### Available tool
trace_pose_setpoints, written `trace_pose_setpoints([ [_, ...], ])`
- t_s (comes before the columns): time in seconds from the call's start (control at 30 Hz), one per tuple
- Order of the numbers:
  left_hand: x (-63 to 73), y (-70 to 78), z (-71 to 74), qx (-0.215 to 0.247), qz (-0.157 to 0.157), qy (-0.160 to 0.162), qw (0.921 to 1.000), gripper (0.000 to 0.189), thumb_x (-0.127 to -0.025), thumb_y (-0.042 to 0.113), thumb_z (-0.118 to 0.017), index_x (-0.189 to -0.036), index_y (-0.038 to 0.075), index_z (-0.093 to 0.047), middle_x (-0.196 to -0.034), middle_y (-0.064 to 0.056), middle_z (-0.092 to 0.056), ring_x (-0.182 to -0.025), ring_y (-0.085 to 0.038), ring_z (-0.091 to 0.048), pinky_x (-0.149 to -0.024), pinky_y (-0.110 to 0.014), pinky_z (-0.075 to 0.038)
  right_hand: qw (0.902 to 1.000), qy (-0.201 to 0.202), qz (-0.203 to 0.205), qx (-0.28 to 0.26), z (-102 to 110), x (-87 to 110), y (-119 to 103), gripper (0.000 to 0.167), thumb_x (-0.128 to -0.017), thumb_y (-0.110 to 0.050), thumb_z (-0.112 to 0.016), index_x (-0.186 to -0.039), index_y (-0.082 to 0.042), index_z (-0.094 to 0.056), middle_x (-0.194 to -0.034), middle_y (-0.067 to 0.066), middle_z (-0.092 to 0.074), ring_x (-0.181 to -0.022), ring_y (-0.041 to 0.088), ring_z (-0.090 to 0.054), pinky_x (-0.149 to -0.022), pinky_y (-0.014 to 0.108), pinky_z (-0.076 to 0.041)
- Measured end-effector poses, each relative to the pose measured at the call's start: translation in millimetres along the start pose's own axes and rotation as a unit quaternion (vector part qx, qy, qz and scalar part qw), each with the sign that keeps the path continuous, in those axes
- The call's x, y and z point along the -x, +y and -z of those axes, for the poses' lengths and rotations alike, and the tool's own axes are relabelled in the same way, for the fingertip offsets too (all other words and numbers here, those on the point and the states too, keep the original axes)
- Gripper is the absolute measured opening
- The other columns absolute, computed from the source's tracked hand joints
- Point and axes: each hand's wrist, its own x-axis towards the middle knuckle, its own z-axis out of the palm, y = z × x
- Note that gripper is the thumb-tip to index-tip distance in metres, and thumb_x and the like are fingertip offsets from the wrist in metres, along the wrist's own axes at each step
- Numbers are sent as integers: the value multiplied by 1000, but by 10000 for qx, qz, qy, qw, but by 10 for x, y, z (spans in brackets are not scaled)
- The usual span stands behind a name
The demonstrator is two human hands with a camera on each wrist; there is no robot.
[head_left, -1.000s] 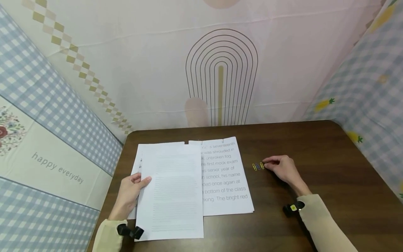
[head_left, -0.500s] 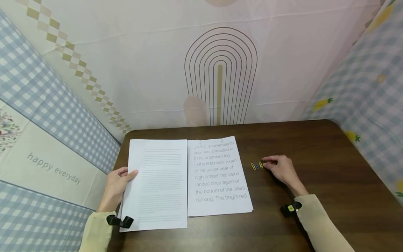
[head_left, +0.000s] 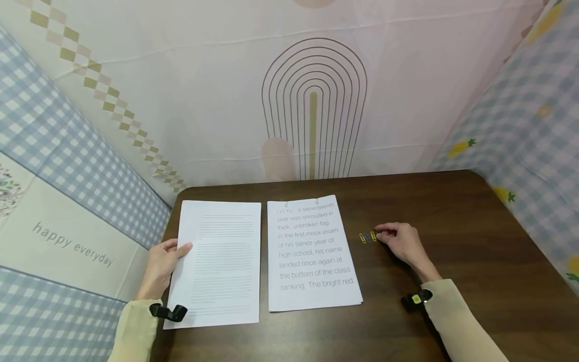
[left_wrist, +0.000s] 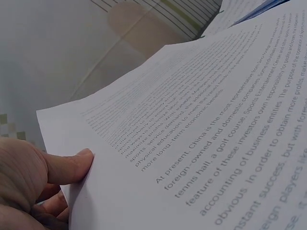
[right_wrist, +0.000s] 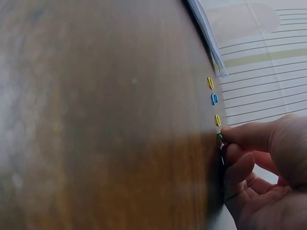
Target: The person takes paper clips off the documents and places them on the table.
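Observation:
On the left side of the table, my left hand (head_left: pixel 158 264) pinches the left edge of white printed sheets (head_left: pixel 221 256), thumb on top and fingers underneath. The left wrist view has the thumb (left_wrist: pixel 72 167) lying on the paper's margin. My right hand (head_left: pixel 403 244) is at the right of a short row of paper clips. Its thumb and forefinger pinch a small green paper clip (right_wrist: pixel 220 137) at the table. Beside it lie a yellow paper clip (right_wrist: pixel 218 120), a blue paper clip (right_wrist: pixel 214 99) and another yellow paper clip (right_wrist: pixel 210 83).
Between the hands lies a stack of large-print pages (head_left: pixel 312 256), with two clips at its top edge. The brown table (head_left: pixel 457 216) meets a patterned cloth (head_left: pixel 217 110) at the back. Checked cloth hangs on both sides.
My left hand has moved the printed sheets leftward, off the large-print stack, which now shows whole. The right hand stays at the paper clips.

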Motion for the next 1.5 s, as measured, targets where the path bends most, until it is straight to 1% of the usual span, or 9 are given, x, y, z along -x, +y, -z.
trace_pose_setpoints([
  [0.37, -111, -28, 10, -101, -102, 157, 9998, 53, -106, 16, -73, -147, -13, -56, -84, 15, -73, -72, 1, -68, -65, -21, -57, 10000, 65, 52, -6, -10, -6, -24, 21, -102, -11, -76, -120, -3, -82, -117, 23, -80, -85, 19, -65, -71, 27, -49],
  [0.67, -172, -25, 2, -138, -44, 125, 9998, 56, -106, 20, -73, -149, -12, -55, -86, 14, -74, -73, 0, -68, -65, -22, -58, 9999, 160, 20, 17, -18, -27, -15, 21, -101, -11, -76, -119, -2, -82, -101, 16, -79, -81, 17, -62, -68, 25, -47],
  [0.8, -201, -15, -1, -190, -15, 162, 9997, 57, -106, 20, -73, -150, -11, -55, -88, 12, -74, -74, -1, -68, -65, -23, -57, 9998, 190, 24, 17, -17, -24, -7, 20, -100, -10, -77, -118, -2, -82, -98, 14, -78, -80, 17, -61, -67, 24, -46],
  [0.87, -210, -13, -5, -240, -1, 204, 9995, 57, -106, 20, -74, -149, -11, -55, -90, 9, -75, -74, -1, -67, -65, -22, -57, 9998, 196, 42, 6, -16, -21, -5, 20, -100, -10, -77, -118, -2, -82, -98, 14, -78, -80, 17, -62, -67, 24, -46],
  [0.93, -215, -13, -16, -318, -4, 266, 9991, 56, -105, 19, -74, -148, -12, -56, -95, 2, -78, -74, -1, -67, -65, -22, -57, 9998, 197, 62, -5, -16, -17, -6, 20, -100, -9, -77, -118, -2, -82, -100, 15, -79, -80, 17, -62, -67, 23, -47],
  [1.03, -219, -16, -39, -488, -32, 384, 9981, 55, -105, 19, -74, -147, -11, -58, -109, -15, -80, -74, -1, -66, -64, -21, -56, 9998, 200, 72, -34, -17, -11, -7, 20, -100, -8, -77, -118, -2, -82, -104, 18, -79, -81, 17, -62, -67, 23, -47],
  [1.13, -222, -19, -63, -695, -86, 506, 9963, 52, -105, 20, -75, -145, -10, -61, -123, -26, -77, -74, -1, -65, -64, -20, -55, 9998, 201, 50, -51, -18, -8, -6, 20, -100, -8, -76, -118, -2, -82, -107, 20, -80, -81, 17, -63, -67, 23, -47],
  [1.37, -211, -18, -103, -1004, -351, 670, 9921, 48, -103, 19, -76, -139, -12, -65, -123, -31, -77, -73, -1, -64, -62, -19, -52, 9996, 193, -145, -151, -13, 14, 2, 22, -102, -12, -75, -121, -2, -80, -99, 15, -77, -81, 17, -61, -67, 22, -47],
  [1.5, -197, -13, -123, -1117, -448, 696, 9903, 47, -104, 19, -76, -137, -12, -66, -124, -32, -76, -75, -4, -66, -62, -19, -51, 9986, 368, -246, -306, -7, 60, -9, 24, -104, -16, -74, -123, -2, -79, -102, 15, -75, -84, 18, -62, -68, 20, -48],
])
